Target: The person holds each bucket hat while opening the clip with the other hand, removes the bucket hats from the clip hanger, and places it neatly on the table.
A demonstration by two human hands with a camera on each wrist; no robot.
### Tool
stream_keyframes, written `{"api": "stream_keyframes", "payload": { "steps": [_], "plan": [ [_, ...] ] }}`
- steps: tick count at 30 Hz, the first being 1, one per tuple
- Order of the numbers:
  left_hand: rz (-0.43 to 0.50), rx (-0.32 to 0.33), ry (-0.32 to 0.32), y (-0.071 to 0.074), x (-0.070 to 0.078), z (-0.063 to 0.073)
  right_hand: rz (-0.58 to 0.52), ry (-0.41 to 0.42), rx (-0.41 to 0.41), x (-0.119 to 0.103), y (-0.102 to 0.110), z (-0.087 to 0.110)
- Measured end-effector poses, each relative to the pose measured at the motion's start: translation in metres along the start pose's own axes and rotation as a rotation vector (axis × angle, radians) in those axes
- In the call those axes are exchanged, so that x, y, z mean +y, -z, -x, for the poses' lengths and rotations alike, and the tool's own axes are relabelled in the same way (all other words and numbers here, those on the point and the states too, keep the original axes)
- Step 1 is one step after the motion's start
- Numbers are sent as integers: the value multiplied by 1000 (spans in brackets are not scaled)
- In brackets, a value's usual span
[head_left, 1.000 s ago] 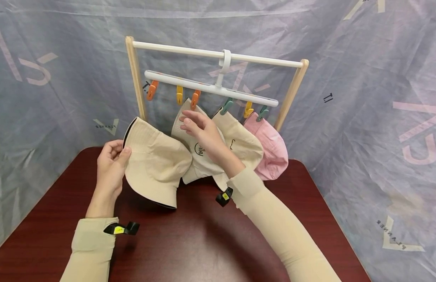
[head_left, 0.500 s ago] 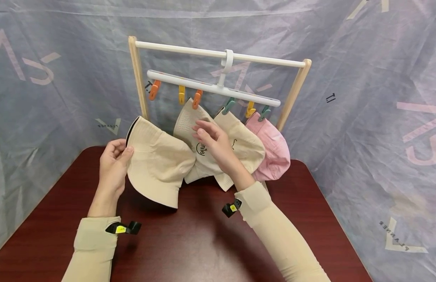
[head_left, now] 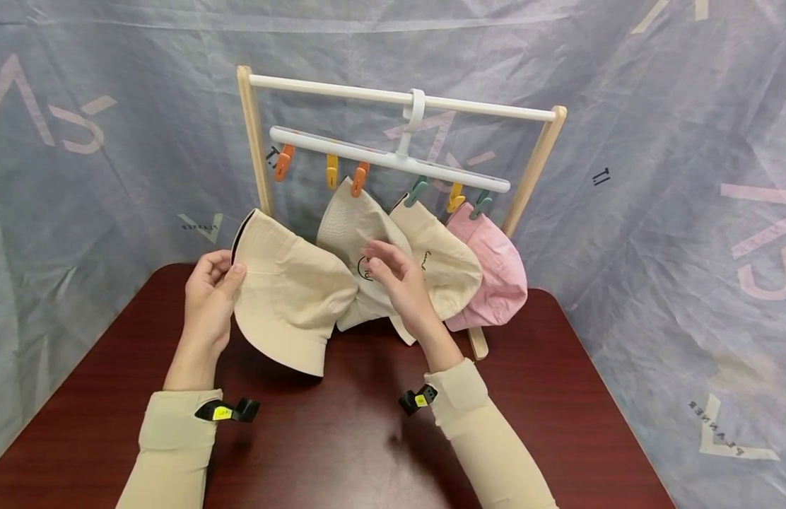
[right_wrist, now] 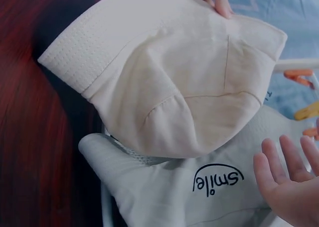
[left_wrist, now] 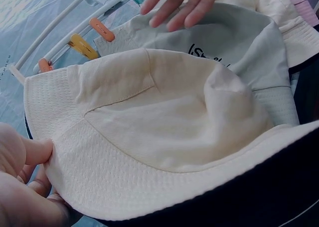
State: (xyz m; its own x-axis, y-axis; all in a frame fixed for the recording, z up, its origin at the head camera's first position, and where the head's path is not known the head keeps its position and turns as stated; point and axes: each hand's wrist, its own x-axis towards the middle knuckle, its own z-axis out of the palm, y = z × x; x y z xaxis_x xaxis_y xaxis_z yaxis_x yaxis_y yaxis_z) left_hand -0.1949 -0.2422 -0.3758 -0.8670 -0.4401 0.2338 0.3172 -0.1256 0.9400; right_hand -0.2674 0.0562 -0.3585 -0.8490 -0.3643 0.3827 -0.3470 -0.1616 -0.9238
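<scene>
My left hand (head_left: 208,293) pinches the brim of a plain cream bucket hat (head_left: 291,283) between thumb and fingers, holding it up at the rack's left. A dark lining shows along the brim's edge. My right hand (head_left: 406,290) is in front of a pale grey-white bucket hat (head_left: 345,226) with "Smile" lettering and holds nothing; its fingers are loosely bent. That pale hat hangs from an orange clip (head_left: 360,179). The held hat overlaps its left side; in the right wrist view, the crown lies right above the lettering (right_wrist: 219,179).
A white hanger (head_left: 342,148) hangs from a rack with wooden posts (head_left: 533,170). Green clips hold a cream hat (head_left: 453,247) with script and a pink hat (head_left: 495,272). Another orange clip (head_left: 283,162) and yellow clips (head_left: 331,171) carry no hat. All this stands over a dark red table (head_left: 342,438).
My right hand has drawn down and away from the orange clip, towards me and slightly right. My left hand keeps its pinch on the cream bucket hat, almost still.
</scene>
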Motion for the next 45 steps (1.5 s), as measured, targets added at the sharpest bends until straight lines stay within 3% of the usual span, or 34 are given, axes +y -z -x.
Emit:
{"api": "stream_keyframes", "payload": {
  "steps": [5,18,32,45],
  "plan": [
    [19,2,-3,1,-1,0,-72,-5,38,8,2,8],
    [42,0,-19,-1,2,0,-103,-42,122,41,-2,24],
    [64,8,-4,-1,3,-2,-15,-62,122,58,-11,29],
    [89,-5,-28,-3,7,0,57,-133,105,67,-16,32]
  ]
}}
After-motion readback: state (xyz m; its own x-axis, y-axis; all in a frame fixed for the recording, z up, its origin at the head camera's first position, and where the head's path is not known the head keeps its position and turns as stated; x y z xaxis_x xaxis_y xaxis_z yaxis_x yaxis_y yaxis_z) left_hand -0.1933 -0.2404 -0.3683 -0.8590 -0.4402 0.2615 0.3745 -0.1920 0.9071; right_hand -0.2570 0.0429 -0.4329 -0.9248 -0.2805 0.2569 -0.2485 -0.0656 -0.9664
